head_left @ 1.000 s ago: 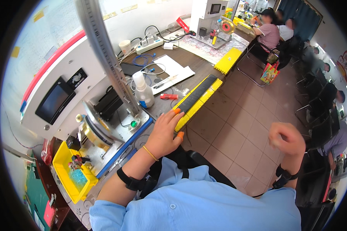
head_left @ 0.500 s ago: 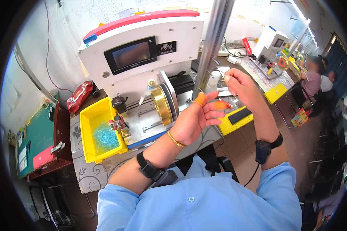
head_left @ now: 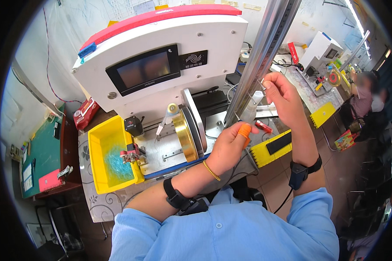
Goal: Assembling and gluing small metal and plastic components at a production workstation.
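My left hand (head_left: 231,148) is closed, its thumb in an orange finger cover (head_left: 245,130) pressed toward the curled fingers. It is beside the lower part of an upright metal post (head_left: 262,61); whatever is in it is hidden. Higher up, my right hand (head_left: 284,98) pinches close to a small peg on the same post, and what lies between its fingertips is too small to make out. A white bottle (head_left: 251,106) stands behind the hands. Left of my left hand is a gold-rimmed wheel (head_left: 184,138) on a white machine (head_left: 161,32) with a dark screen (head_left: 143,69).
A yellow bin (head_left: 101,185) with bluish thread-like strands (head_left: 117,163) stands at the left of the machine. A red-handled tool (head_left: 264,126) and a yellow board (head_left: 261,158) lie to the right. Farther right is another machine (head_left: 318,52), with people sitting nearby.
My left hand has gone from spread fingers to a closed grip beside the post. My right hand stays pinched. The view has shifted slightly, bringing the machine closer.
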A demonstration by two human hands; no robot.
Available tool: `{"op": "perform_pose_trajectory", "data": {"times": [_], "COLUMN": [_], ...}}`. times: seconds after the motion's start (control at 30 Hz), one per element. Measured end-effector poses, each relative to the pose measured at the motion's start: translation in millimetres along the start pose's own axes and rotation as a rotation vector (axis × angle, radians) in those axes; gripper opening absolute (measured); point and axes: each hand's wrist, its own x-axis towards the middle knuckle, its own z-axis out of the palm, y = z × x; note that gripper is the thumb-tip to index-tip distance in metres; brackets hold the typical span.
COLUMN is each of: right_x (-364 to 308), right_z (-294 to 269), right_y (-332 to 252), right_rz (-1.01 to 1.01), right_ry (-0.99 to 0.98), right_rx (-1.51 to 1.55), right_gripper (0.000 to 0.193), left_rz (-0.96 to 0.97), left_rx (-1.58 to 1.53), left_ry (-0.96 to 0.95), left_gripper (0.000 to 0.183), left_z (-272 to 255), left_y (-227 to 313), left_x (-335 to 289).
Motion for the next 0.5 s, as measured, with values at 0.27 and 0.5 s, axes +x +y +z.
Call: {"op": "perform_pose_trajectory", "data": {"times": [0.27, 0.5], "right_x": [-11, -21], "right_z": [-3, 15], "right_y": [25, 22], "right_rz": [-0.019, 0.098], "right_ry": [0.078, -0.016], "right_rx": [0.138, 0.014], "right_gripper": [0.018, 0.018], "left_rz": [-0.056, -0.222], "left_rx": [0.014, 0.055], "left_ry": [-0.014, -0.044], "left_gripper": [0.028, 0.031], "left_z": [-4, -17], "left_y": [-21, -44], "left_x": [-7, -22]}}
